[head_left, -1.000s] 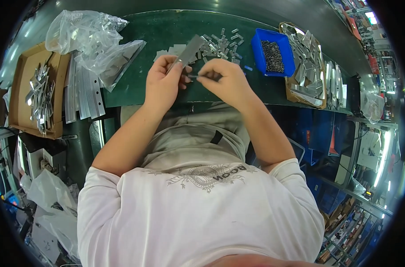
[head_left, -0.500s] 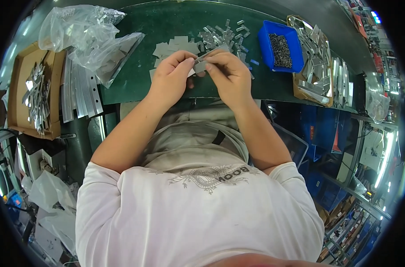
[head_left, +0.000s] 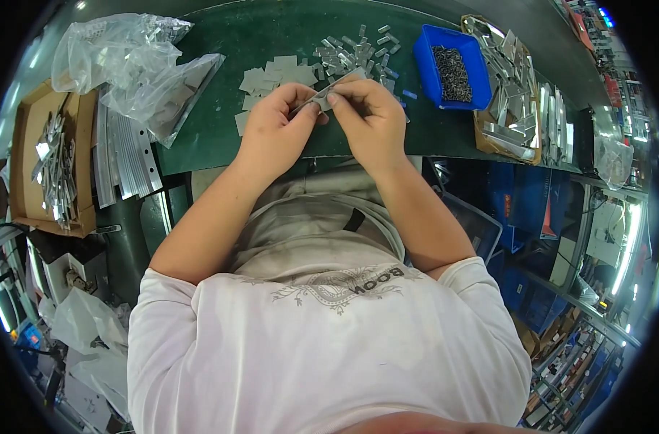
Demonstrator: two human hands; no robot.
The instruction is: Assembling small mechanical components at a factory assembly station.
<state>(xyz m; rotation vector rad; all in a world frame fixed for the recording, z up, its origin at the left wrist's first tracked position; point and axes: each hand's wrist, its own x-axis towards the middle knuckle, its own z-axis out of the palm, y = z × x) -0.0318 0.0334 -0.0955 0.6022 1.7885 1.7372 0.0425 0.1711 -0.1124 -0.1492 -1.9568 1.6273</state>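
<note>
Both my hands meet over the near part of the green table and hold one narrow grey metal strip (head_left: 351, 77), which slants up to the right. My left hand (head_left: 277, 123) pinches its lower left part between thumb and fingers. On the upper right part, the thumb and fingers of my right hand (head_left: 373, 116) are closed. A small flat piece seems to lie against the strip between my thumbs, but my fingers mostly hide it. Just beyond my left hand lie several thin pale square plates (head_left: 282, 72). Small clear or shiny rectangular pieces (head_left: 344, 56) are scattered beyond my right hand.
A blue bin (head_left: 421, 61) of small dark screw-like parts stands right on the green table (head_left: 235, 29). Beside it is a cardboard tray (head_left: 481, 137) of metal pieces. Clear plastic bags (head_left: 127, 65), long metal strips (head_left: 130, 155) and a cardboard box (head_left: 29, 130) of metal parts lie left.
The pale flat piece that showed between my fingers now shows less, close against the strip. My left thumb has shifted toward the right hand. The whole view has shifted slightly.
</note>
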